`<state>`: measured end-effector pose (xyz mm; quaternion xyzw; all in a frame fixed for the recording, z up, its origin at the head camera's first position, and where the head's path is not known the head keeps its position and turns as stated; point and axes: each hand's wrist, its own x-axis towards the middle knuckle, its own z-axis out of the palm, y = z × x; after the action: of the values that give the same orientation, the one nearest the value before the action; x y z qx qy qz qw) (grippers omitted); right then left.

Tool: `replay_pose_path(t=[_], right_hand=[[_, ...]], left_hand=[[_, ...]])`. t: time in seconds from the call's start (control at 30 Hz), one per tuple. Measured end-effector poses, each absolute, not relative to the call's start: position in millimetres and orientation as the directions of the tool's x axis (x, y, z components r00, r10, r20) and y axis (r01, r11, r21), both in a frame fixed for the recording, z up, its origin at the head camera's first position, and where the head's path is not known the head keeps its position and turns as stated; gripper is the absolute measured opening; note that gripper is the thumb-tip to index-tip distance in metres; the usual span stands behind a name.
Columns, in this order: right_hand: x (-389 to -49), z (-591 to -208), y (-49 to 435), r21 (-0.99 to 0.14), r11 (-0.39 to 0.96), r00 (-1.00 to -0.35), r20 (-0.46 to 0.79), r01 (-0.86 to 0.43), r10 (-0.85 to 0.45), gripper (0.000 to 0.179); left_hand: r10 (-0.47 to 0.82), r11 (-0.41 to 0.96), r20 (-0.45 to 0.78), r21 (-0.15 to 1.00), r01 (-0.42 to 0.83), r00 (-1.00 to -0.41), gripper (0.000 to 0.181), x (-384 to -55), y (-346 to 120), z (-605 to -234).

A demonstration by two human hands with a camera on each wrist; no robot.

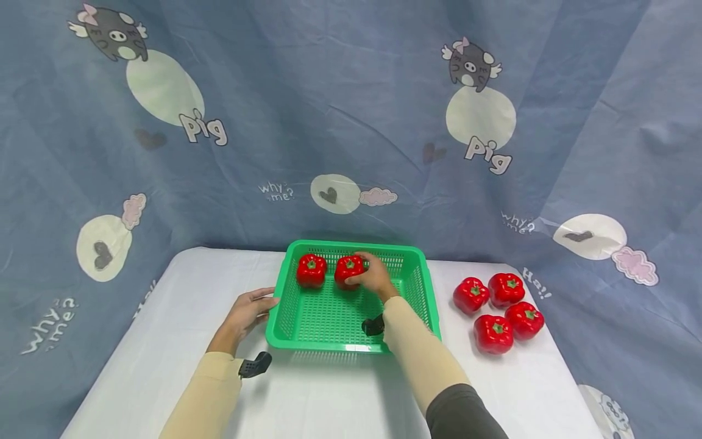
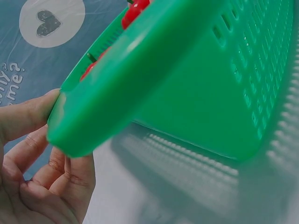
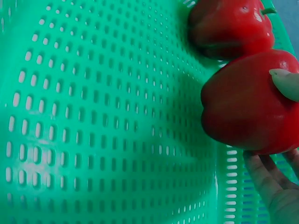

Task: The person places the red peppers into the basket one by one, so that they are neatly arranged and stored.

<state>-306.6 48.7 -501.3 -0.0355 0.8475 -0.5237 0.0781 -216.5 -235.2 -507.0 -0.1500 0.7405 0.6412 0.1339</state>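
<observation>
Left hand (image 1: 248, 314) with thumb (image 2: 28, 113) above bent fingers (image 2: 35, 145), right hand (image 1: 375, 275) (farther forward) in a curved grip.

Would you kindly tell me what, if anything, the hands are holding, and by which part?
The right hand holds a red pepper by opposite sides, and the left hand grips the green basket by its left rim.

Right wrist view: held pepper (image 3: 247, 105), right hand (image 3: 278, 196) cut by edge. Left wrist view: basket rim (image 2: 112, 88) mostly hides peppers (image 2: 134, 15).
</observation>
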Motion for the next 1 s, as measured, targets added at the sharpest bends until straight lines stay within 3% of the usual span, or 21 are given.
replay_pose_path(t=[1.0], right_hand=[[-310.7, -508.5, 32.0, -0.853, 0.522, -0.985, -0.106, 0.019, -0.137, 0.072]], left_hand=[[-0.051, 0.118, -0.380, 0.916, -0.384, -0.923, 0.055, -214.0, -237.1, -505.8]])
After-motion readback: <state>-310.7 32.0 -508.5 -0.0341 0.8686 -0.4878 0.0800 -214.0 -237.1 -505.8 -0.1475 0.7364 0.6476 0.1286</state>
